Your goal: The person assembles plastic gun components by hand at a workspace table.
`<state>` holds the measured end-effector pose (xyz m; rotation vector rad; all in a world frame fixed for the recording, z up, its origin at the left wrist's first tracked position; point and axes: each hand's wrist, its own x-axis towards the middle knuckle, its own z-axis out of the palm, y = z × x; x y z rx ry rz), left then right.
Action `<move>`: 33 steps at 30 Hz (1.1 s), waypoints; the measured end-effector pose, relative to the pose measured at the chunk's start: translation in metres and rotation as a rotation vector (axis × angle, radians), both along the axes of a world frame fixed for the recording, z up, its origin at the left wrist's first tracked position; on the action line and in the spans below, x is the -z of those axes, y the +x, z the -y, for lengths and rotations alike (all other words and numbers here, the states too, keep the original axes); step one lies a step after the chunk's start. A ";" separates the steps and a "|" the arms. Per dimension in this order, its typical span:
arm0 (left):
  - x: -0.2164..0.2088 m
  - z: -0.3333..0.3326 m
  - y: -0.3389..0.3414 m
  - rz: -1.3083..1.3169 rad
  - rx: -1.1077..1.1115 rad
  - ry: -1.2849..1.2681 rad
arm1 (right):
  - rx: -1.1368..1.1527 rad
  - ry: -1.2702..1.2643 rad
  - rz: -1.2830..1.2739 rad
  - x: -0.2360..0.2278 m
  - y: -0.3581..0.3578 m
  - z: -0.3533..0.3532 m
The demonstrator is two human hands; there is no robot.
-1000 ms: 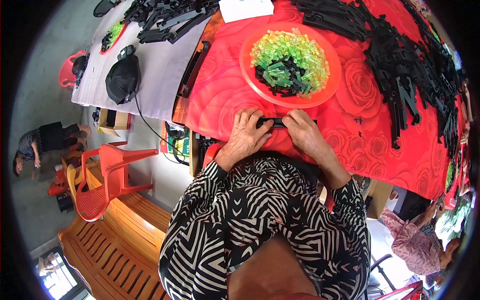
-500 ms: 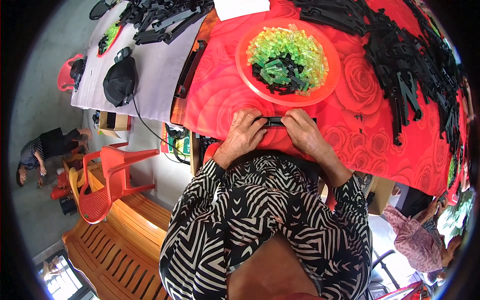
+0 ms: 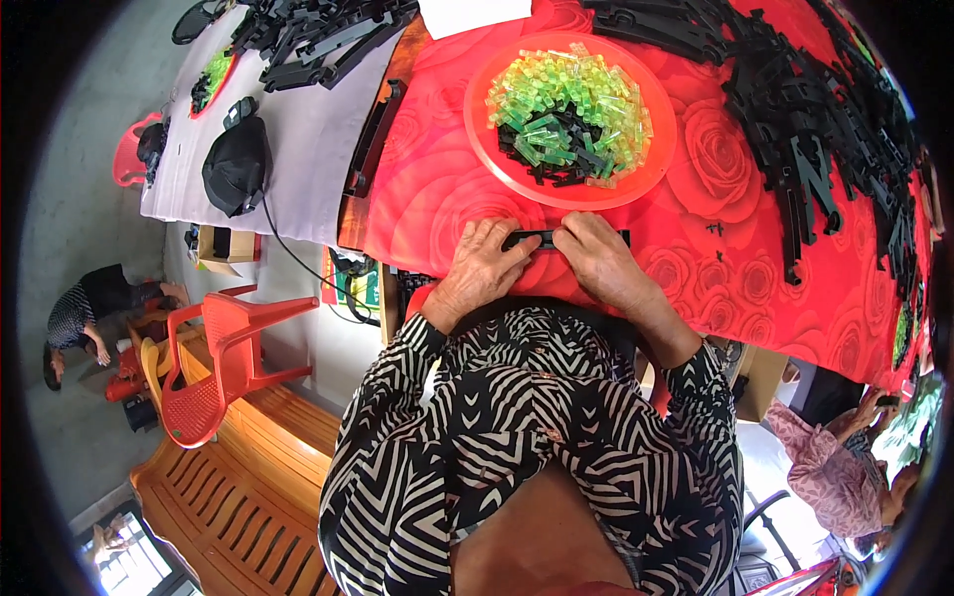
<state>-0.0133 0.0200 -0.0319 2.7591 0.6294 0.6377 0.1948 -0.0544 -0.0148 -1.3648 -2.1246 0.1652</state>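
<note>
A long black plastic strip (image 3: 526, 238) lies crosswise at the near edge of the red table, gripped by both hands. My left hand (image 3: 484, 263) is closed around its left part, thumb resting along the strip. Closed over the right part is my right hand (image 3: 600, 256), its fingertips pressed toward the middle; the strip's end sticks out past the knuckles. Just beyond the hands stands a round red plate (image 3: 636, 192) heaped with small yellow-green clear tubes (image 3: 569, 84) and little black pieces (image 3: 556, 169). Whether a small piece is pinched in the fingertips is hidden.
Piles of black plastic strips (image 3: 795, 129) cover the table's right side. On the grey-covered table at left lie a black cap (image 3: 238, 167) with a cable and more strips (image 3: 328, 45). A red plastic chair (image 3: 224, 363) and wooden bench (image 3: 238, 507) stand left. Other people are at both sides.
My right hand has shifted slightly left along the strip, bringing its fingertips nearer my left thumb. The person at far left has bent lower.
</note>
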 end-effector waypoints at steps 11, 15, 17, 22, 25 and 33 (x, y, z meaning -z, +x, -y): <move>-0.007 -0.014 0.002 -0.100 0.094 -0.015 | 0.060 0.015 0.033 0.000 0.005 0.005; -0.004 -0.015 0.000 -0.093 0.100 -0.030 | 0.105 0.098 -0.034 -0.001 0.007 0.013; -0.004 -0.016 0.000 -0.106 0.120 -0.038 | 0.247 0.170 -0.121 0.002 0.011 0.020; -0.011 -0.022 0.002 -0.113 0.205 -0.049 | 0.380 0.120 -0.191 0.005 0.015 0.023; -0.007 -0.026 0.002 -0.150 0.250 -0.087 | 0.356 0.026 -0.159 0.003 0.012 0.023; -0.007 -0.039 0.006 -0.077 0.383 -0.052 | 0.279 -0.029 -0.397 0.023 0.021 0.029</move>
